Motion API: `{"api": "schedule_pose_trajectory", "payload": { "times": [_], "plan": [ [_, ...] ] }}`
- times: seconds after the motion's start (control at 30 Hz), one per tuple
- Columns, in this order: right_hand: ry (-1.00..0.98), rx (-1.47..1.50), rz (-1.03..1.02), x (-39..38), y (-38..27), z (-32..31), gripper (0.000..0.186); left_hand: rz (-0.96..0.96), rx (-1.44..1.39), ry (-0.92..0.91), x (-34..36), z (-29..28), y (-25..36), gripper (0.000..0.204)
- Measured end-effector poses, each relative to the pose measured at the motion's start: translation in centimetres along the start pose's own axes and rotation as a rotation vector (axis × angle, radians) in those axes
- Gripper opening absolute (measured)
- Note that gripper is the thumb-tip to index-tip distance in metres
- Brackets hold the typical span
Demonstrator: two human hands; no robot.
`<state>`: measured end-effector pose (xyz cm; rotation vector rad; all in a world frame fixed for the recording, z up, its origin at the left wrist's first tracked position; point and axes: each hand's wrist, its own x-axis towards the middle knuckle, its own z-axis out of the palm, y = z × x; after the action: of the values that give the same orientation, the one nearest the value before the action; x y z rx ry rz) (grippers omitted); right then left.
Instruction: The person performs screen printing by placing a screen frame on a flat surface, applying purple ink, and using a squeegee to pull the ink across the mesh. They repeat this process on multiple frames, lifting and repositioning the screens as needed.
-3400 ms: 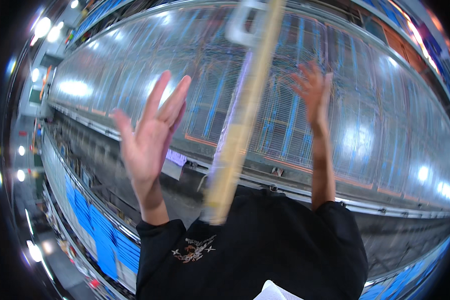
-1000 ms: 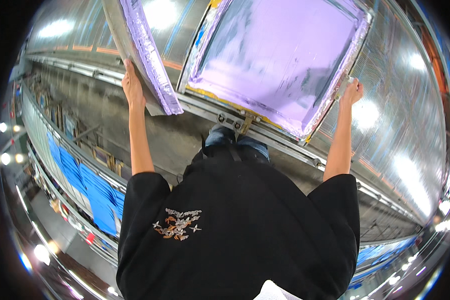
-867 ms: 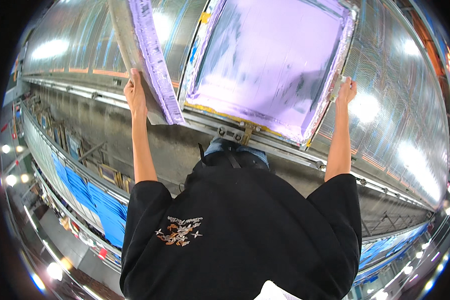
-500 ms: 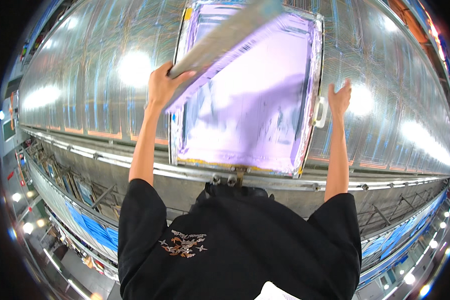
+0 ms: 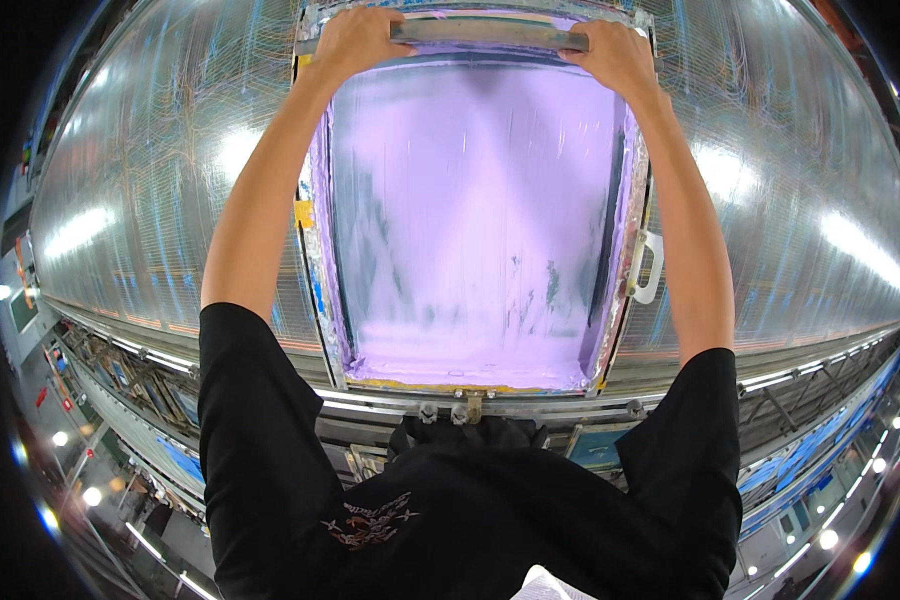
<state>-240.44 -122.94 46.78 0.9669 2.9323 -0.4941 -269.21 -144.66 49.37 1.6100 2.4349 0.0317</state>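
Note:
A long squeegee (image 5: 490,34) lies crosswise at the far end of a screen-printing frame (image 5: 322,300). My left hand (image 5: 358,45) is closed around its left part, and my right hand (image 5: 618,58) grips its right part. Below it, the screen mesh (image 5: 480,200) is coated with lilac ink, thicker along the near edge and the sides. Darker grey-green streaks show through at the left and right of the mesh. The squeegee's blade edge is mostly hidden behind its handle and my fingers.
A long shiny metal table (image 5: 150,160) stretches to both sides under the frame. A white handle (image 5: 649,268) sticks out on the frame's right side. Along the near table edge runs a metal rail (image 5: 760,380), with a clamp (image 5: 474,408) at the frame's near middle.
The squeegee was tilted and held by my left hand alone; now it lies level across the far end. My right hand has come from beside the frame to grip it.

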Motion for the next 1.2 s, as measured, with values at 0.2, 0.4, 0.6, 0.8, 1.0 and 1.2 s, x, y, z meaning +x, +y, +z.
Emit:
{"api": "schedule_pose_trajectory", "payload": {
  "times": [0.2,0.4,0.6,0.8,1.0,1.2],
  "plan": [
    [0.294,-0.028,-0.113,-9.0,-1.5,5.0,0.031,0.083,0.065,0.304,-10.4,6.1,1.9,0.041],
    [0.166,0.051,-0.060,-33.0,-8.4,8.6,0.056,0.071,-0.076,0.200,-34.3,10.3,7.8,0.061],
    [0.112,0.105,-0.045,-54.8,-14.4,10.8,0.062,0.061,-0.123,0.071,-55.8,14.0,13.8,0.062],
    [-0.141,0.070,-0.029,-55.8,-13.8,9.5,0.053,0.080,-0.100,0.035,-56.8,14.2,14.0,0.034],
    [-0.061,0.746,0.030,-43.2,-5.3,7.5,0.065,-0.046,-0.048,-0.251,-53.2,10.5,13.8,0.032],
    [0.340,0.525,0.705,-32.5,7.6,10.7,0.065,-0.218,0.010,-0.259,-54.4,9.8,16.1,0.028]
  ]
}}
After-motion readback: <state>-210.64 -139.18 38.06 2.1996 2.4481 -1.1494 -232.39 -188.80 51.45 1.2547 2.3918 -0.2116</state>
